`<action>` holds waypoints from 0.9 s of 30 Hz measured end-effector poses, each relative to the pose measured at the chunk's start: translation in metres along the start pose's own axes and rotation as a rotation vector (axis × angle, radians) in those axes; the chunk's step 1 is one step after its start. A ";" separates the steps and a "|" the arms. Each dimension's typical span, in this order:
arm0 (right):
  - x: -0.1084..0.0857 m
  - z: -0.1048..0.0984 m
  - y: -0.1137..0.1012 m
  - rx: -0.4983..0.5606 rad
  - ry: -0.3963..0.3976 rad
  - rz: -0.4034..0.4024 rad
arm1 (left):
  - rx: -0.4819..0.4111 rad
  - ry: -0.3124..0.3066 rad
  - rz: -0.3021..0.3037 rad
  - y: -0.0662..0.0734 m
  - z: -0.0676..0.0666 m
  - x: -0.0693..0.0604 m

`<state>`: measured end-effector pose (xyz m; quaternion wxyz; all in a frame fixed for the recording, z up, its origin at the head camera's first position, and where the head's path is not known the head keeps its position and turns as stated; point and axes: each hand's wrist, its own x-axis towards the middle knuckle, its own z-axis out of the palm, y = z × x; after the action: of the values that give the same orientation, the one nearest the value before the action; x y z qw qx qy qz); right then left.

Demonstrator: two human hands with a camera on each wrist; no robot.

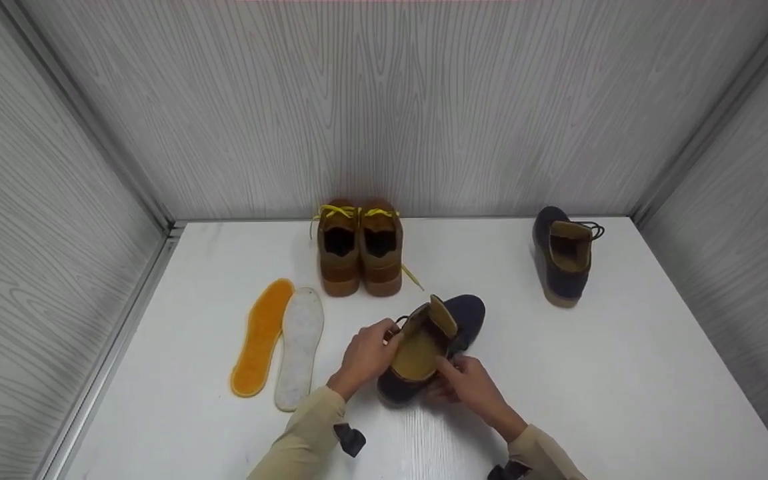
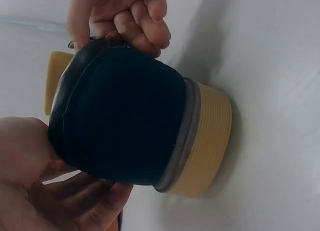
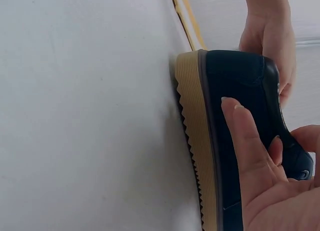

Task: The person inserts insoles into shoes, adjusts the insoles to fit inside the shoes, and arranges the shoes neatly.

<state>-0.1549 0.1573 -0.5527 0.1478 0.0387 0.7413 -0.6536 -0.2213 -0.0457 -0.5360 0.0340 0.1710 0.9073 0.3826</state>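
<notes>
Head: shoe [image 1: 417, 357] at mid-table [image 1: 624, 373], mouth up; left hand [image 1: 365, 355] and right hand [image 1: 472, 387] grip opposite collar sides, presumably to steady it. Orange insole [image 1: 261, 340] and white insole [image 1: 301, 348] at left, likely for easy reach.
Left wrist: heel; left fingers curled against the shoe.
Right wrist: right fingers fairly straight along the flank, likely bracing; thumb at rim.

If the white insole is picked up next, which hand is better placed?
Probably the left hand: it is nearer the white insole. Both hands hold the dark shoe, but the right hand, on the opposite side, could likely steady it.
</notes>
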 end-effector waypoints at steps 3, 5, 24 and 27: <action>0.002 -0.001 0.004 0.001 0.001 -0.018 | -0.068 -0.018 -0.022 -0.004 -0.004 0.000; 0.002 -0.002 0.004 0.007 0.003 -0.026 | -0.094 -0.010 -0.046 -0.009 -0.008 0.000; 0.002 -0.002 0.010 -0.043 0.034 -0.002 | 0.140 0.316 -0.469 -0.122 -0.107 -0.042; 0.002 -0.001 0.010 -0.054 0.023 0.000 | 0.208 0.262 -0.514 -0.131 -0.112 -0.048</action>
<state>-0.1548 0.1595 -0.5631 0.1401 0.0421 0.7603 -0.6329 -0.2348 -0.2234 -0.5534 -0.0050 -0.1123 0.9518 0.2854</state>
